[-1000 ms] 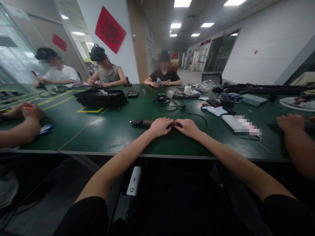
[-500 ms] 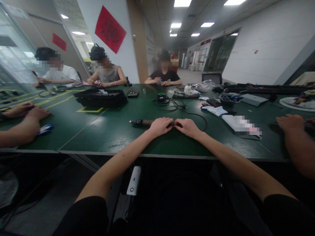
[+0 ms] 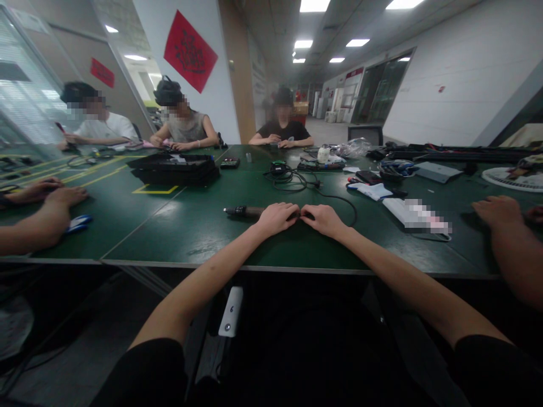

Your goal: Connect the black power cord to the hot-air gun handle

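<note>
A dark, rod-shaped tool (image 3: 250, 211) lies on the green table (image 3: 203, 240), its metal tip pointing left. My left hand (image 3: 278, 219) is closed over the tool's right part, with the fingers curled down. Fingertip to fingertip with it, my right hand (image 3: 324, 220) has its fingers curled at the tool's right end, where a cable leads off toward the right. What the right fingers pinch is too small and hidden to name. Behind my hands a black cable (image 3: 297, 180) lies coiled beside a small green circuit board (image 3: 278, 167).
A black tray (image 3: 173, 169) stands at the back left. White packets (image 3: 407, 215), a white-and-blue glove (image 3: 371, 190) and a grey box (image 3: 436, 172) lie on the right. Other people's hands rest at both sides; three people sit across the table. The table's front edge runs below my forearms.
My hands have hardly moved. At the right, another person's hand has shifted slightly left. The people across the table have moved their heads and hands a little.
</note>
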`<action>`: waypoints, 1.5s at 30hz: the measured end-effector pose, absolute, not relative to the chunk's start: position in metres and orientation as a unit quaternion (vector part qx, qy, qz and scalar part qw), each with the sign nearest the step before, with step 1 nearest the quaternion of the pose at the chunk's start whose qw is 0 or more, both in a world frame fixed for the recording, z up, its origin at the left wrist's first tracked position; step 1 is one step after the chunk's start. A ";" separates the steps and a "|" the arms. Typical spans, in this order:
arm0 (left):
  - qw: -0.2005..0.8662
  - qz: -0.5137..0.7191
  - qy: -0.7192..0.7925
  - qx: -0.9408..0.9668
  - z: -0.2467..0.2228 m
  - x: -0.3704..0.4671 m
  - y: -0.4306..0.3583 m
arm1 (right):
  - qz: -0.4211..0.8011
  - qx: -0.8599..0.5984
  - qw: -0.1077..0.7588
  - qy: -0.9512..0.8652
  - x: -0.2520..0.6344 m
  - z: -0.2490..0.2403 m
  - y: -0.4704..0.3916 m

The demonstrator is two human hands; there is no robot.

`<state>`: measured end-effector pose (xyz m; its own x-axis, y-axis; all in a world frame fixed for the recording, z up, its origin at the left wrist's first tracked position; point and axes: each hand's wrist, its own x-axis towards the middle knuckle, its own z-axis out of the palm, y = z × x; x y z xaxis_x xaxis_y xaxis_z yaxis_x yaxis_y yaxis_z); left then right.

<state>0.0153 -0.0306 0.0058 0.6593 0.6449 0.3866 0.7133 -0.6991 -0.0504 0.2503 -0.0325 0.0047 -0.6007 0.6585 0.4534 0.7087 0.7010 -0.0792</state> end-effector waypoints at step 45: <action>0.095 -0.169 -0.379 -0.905 0.006 0.015 -0.032 | -0.056 -0.384 0.230 -0.892 0.250 0.004 -0.031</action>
